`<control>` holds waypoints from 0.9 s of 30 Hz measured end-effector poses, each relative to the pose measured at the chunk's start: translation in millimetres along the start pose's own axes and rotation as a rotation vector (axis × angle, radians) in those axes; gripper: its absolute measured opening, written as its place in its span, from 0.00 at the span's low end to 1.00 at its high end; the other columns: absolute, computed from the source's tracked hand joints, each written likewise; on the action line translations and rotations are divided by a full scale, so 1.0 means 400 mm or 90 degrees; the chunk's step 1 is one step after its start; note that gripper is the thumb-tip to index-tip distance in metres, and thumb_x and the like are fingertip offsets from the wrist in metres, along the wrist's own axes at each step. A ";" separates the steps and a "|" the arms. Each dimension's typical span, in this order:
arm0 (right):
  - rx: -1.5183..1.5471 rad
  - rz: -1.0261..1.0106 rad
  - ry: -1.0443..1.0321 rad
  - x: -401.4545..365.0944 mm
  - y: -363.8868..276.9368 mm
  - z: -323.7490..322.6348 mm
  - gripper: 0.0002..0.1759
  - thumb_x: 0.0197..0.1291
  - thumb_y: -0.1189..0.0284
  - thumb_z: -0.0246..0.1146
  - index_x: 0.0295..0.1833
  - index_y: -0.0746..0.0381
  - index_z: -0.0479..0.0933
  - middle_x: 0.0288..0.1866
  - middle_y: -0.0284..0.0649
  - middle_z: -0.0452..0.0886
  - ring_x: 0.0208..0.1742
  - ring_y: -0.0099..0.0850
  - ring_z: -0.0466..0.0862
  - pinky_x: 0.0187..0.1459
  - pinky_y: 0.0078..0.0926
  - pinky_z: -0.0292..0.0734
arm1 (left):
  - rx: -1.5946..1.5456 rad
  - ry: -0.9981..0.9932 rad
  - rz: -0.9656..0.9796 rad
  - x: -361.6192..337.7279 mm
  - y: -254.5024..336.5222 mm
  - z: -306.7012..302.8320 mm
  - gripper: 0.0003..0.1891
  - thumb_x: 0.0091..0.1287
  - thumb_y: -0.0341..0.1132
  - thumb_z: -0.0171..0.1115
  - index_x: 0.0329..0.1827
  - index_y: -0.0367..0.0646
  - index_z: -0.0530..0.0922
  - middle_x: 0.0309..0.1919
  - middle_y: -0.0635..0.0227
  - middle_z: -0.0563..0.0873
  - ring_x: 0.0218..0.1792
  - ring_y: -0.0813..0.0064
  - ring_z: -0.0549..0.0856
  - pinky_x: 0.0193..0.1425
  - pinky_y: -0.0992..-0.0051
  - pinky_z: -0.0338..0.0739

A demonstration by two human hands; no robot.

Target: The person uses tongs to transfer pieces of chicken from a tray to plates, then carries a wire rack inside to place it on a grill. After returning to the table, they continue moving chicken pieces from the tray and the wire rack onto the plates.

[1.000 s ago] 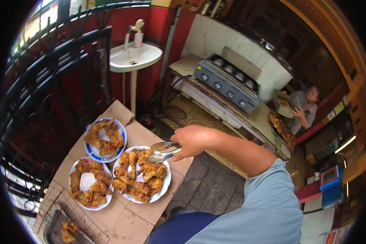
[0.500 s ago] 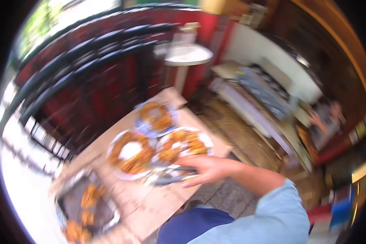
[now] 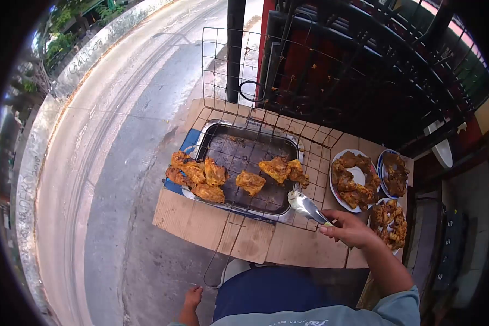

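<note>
My right hand point(image 3: 350, 229) grips metal tongs point(image 3: 308, 207), whose tips point left to the rack's right edge with nothing visible between them. A hinged wire grill rack point(image 3: 231, 217) lies opened over a metal tray point(image 3: 297, 142). On the rack sit several browned chicken pieces: a cluster point(image 3: 195, 175) at the left, a single piece point(image 3: 250, 183) in the middle and others point(image 3: 280, 169) at the right. Low in view, my left hand point(image 3: 193, 297) hangs with curled fingers, beside the rack's wire handle point(image 3: 214, 266) and apart from it.
Plates of cooked chicken stand at the table's right: one plate point(image 3: 337, 196), another point(image 3: 383, 163) behind and a third point(image 3: 399, 251) nearer. Cardboard point(image 3: 187, 220) covers the table. A dark metal gate point(image 3: 331, 81) rises behind, and a road point(image 3: 92, 141) runs at the left.
My view has swung left from the plates to the tray and rack. My right hand still holds the tongs, now near the rack's right edge. My left hand has come into view.
</note>
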State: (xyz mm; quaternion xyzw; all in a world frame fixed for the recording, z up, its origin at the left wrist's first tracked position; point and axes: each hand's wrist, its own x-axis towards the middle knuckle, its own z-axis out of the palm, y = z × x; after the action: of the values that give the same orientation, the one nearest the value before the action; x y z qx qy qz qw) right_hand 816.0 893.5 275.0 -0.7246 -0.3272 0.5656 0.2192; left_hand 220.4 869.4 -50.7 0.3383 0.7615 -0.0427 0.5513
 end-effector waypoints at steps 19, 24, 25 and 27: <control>-0.020 0.018 0.065 0.130 -0.109 0.159 0.42 0.55 0.43 0.69 0.62 0.66 0.75 0.43 0.45 0.82 0.43 0.33 0.82 0.43 0.29 0.77 | -0.084 -0.162 0.011 0.281 -0.160 -0.088 0.30 0.71 0.52 0.56 0.73 0.51 0.67 0.54 0.62 0.82 0.42 0.67 0.82 0.38 0.67 0.77; -0.190 -0.117 0.081 0.146 -0.064 0.156 0.44 0.55 0.39 0.65 0.61 0.68 0.75 0.50 0.54 0.81 0.53 0.46 0.81 0.56 0.37 0.75 | -0.006 -0.139 0.032 0.265 -0.075 -0.112 0.30 0.72 0.50 0.52 0.75 0.49 0.64 0.59 0.61 0.80 0.47 0.66 0.83 0.41 0.68 0.78; -0.183 -0.097 0.045 0.145 -0.055 0.144 0.44 0.55 0.38 0.63 0.62 0.68 0.74 0.53 0.57 0.79 0.57 0.51 0.78 0.60 0.39 0.72 | 0.033 -0.124 0.035 0.265 -0.071 -0.116 0.30 0.73 0.50 0.51 0.75 0.49 0.64 0.62 0.60 0.79 0.49 0.65 0.83 0.42 0.69 0.79; -0.175 -0.109 0.052 0.126 -0.048 0.130 0.44 0.55 0.39 0.64 0.62 0.68 0.74 0.50 0.55 0.80 0.54 0.48 0.80 0.57 0.38 0.74 | 0.023 -0.134 0.029 0.259 -0.057 -0.117 0.28 0.73 0.47 0.51 0.75 0.48 0.65 0.63 0.60 0.78 0.52 0.64 0.83 0.44 0.68 0.80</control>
State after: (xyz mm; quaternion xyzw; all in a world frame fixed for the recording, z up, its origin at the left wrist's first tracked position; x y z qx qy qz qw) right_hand 769.1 940.4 240.4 -0.7397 -0.4527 0.4649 0.1783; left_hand 152.8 921.0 -129.4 0.3591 0.6903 -0.0789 0.6232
